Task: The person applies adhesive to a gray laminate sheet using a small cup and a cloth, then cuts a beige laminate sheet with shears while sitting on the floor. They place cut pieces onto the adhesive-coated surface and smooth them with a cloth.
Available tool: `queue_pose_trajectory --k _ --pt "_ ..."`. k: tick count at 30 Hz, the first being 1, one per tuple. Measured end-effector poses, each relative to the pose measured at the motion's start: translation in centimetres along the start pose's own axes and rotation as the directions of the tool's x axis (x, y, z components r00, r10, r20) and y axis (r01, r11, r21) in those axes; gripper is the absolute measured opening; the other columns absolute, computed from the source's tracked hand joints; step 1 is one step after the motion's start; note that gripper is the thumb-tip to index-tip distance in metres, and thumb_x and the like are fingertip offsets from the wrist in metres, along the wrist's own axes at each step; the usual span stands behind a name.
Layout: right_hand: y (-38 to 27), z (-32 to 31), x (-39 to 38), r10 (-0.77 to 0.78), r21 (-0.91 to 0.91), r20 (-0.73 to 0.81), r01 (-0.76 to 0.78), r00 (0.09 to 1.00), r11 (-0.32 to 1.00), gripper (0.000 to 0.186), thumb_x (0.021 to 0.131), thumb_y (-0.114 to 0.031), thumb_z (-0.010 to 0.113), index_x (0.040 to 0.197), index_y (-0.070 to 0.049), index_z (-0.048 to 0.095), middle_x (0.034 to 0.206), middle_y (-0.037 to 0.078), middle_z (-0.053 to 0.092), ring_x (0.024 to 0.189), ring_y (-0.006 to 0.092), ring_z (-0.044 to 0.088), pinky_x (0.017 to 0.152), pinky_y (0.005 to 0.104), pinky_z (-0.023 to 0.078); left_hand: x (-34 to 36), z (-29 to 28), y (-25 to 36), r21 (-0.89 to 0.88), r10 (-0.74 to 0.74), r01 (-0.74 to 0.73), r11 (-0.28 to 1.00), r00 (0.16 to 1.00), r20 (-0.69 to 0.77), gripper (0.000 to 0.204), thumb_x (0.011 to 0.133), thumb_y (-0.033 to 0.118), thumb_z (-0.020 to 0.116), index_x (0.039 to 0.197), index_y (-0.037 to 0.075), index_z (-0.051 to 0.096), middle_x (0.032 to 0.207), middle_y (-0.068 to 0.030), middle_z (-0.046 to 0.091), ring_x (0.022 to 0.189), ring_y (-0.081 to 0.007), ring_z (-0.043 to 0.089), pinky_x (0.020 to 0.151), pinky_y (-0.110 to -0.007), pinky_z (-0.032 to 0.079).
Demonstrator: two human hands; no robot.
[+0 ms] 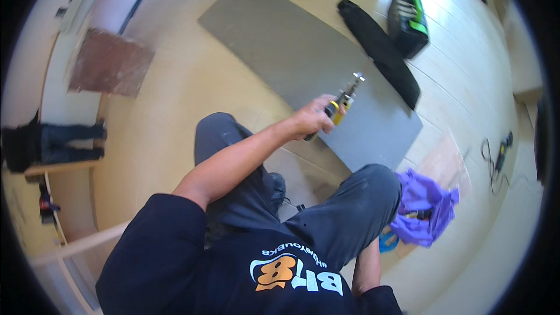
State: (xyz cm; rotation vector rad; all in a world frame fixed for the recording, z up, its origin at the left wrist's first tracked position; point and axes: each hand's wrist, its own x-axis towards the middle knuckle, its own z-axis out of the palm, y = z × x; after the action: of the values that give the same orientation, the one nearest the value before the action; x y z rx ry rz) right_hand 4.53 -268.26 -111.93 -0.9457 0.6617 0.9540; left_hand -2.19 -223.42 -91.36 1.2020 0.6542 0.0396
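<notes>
My left hand (315, 119) grips a yellow-and-black hand tool (342, 107) with a metal head, raised over a large grey board (261, 38) on the floor. My bent legs in dark trousers (333, 220) are below it. My right forearm (367, 264) reaches down beside my right thigh, and that hand is hidden. Near my right knee, crumpled purple cloth or a bag (427, 201) has small tools in it, with a blue object (388, 241) beside it.
A long black bag (379, 52) and a black-and-green case (406, 23) lie beyond the board. A reddish panel (110, 62) is at left, and another person's dark-clothed legs (70, 143) are below it. A corded tool (501, 157) lies at right by the wall.
</notes>
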Motion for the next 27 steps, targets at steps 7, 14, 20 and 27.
queue_pose_trajectory --k 7,14,20,27 --pt "-10.3 -3.5 -4.7 -0.221 -0.022 0.080 0.223 0.972 0.975 0.039 0.100 -0.026 0.058 0.127 0.001 0.064 0.118 0.015 0.070 0.105 0.0259 0.068 0.092 0.0430 0.056 1.7 -0.3 0.6 0.038 -0.037 0.038 0.999 0.999 -0.015 0.047 0.060 -0.004 0.061 0.105 0.009 0.063 0.129 -0.0071 0.054 0.101 -0.0202 0.057 0.081 -0.032 0.052" --pt "-19.1 -2.4 -8.2 -0.373 -0.192 -0.097 0.350 0.923 0.917 0.047 0.097 -0.033 0.063 0.132 -0.002 0.060 0.132 0.016 0.065 0.124 0.0290 0.057 0.109 0.0467 0.044 3.2 1.2 1.1 -0.076 -0.031 0.034 0.997 0.999 0.038 0.061 0.064 -0.002 0.064 0.124 0.002 0.060 0.129 -0.0136 0.057 0.115 -0.0246 0.059 0.095 -0.042 0.057" --pt "-16.7 3.8 -7.5 -0.154 -0.316 0.173 0.203 0.973 0.927 0.054 0.088 -0.019 0.072 0.135 0.001 0.055 0.121 0.011 0.068 0.108 0.0214 0.067 0.097 0.0394 0.053 1.5 2.5 3.4 -0.044 -0.026 0.029 0.999 0.996 0.085 0.056 0.062 -0.004 0.051 0.117 0.005 0.058 0.159 -0.0167 0.037 0.138 -0.0328 0.048 0.097 -0.045 0.054" --pt "-20.8 1.5 -8.6 -0.407 -0.361 0.086 0.409 0.909 0.838 0.045 0.094 -0.019 0.073 0.133 0.000 0.059 0.118 0.009 0.071 0.100 0.0211 0.070 0.088 0.0402 0.060 2.3 3.0 3.0 -0.096 -0.077 0.078 0.992 0.997 0.013 0.054 0.062 -0.004 0.051 0.115 0.004 0.058 0.158 -0.0190 0.038 0.133 -0.0348 0.052 0.092 -0.043 0.057"
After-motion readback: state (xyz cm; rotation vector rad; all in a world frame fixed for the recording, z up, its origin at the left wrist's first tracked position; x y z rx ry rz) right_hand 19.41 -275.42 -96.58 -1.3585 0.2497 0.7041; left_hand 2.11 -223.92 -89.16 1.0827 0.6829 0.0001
